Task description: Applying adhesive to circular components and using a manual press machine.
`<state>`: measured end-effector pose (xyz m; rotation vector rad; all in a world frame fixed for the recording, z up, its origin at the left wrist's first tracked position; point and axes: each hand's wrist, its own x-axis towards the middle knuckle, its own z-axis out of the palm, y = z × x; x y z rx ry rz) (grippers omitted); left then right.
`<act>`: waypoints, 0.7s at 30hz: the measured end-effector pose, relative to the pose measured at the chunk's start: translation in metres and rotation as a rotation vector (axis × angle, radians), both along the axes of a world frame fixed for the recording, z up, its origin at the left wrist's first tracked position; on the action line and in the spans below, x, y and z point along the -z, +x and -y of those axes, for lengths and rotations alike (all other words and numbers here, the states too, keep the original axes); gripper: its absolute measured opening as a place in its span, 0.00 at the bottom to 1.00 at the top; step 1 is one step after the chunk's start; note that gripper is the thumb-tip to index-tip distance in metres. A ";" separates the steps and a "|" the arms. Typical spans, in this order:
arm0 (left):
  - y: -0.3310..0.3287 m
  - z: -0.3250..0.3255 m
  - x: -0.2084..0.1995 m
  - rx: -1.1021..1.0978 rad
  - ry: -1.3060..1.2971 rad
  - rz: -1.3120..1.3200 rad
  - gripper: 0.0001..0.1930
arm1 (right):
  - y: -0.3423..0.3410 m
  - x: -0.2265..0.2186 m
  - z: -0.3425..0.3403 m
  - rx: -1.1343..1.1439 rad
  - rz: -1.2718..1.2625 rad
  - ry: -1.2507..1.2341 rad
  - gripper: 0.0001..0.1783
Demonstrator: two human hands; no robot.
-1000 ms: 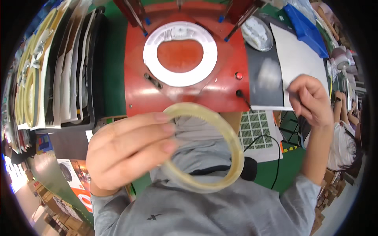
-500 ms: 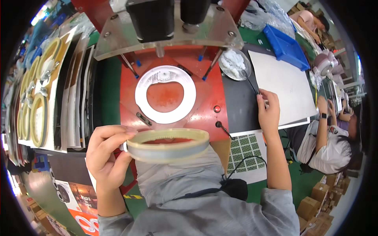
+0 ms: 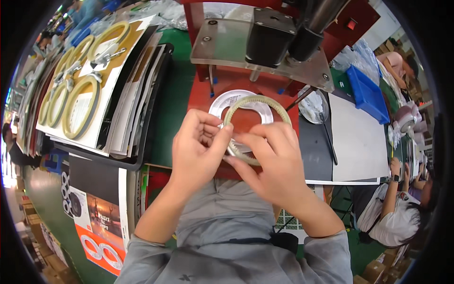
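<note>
Above the press bed I hold a pale yellow ring with a toothed inner edge [image 3: 261,101], tilted up toward me. My left hand [image 3: 198,146] pinches at its left rim, thumb and fingers together; a small whitish part there is mostly hidden. My right hand [image 3: 279,158] grips the lower right side, thumb below and index finger reaching toward the left fingertips. Partly covered behind it is a flat white ring [image 3: 218,105] on the red press bed. To the right, a dark-handled thin tool [image 3: 331,142] leans from a clear bowl of white paste [image 3: 312,106].
A press with a clear plate [image 3: 227,45] and black blocks [image 3: 270,38] stands over the bed. Several similar rings [image 3: 81,108] lie on stacked boards at left. A blue tray [image 3: 368,94] and grey sheet [image 3: 357,137] are at right. Other people sit at far right.
My right hand has let go of the thin tool and moved to the ring. The ring has been raised and turned to face me. The view has shifted left.
</note>
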<state>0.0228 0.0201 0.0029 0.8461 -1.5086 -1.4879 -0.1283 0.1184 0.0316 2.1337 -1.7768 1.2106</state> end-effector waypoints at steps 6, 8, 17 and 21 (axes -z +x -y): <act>-0.010 0.011 0.009 -0.122 -0.169 0.066 0.10 | -0.007 0.000 0.023 0.004 -0.019 0.106 0.15; -0.007 0.013 0.007 -0.128 -0.199 0.103 0.10 | -0.016 -0.002 0.026 0.001 -0.021 0.153 0.14; 0.024 0.018 0.022 -0.074 -0.554 0.219 0.04 | -0.023 -0.021 0.018 0.003 -0.066 0.223 0.13; 0.030 0.019 0.014 -0.098 -0.531 0.148 0.06 | -0.041 -0.098 0.015 -0.056 -0.204 -0.149 0.11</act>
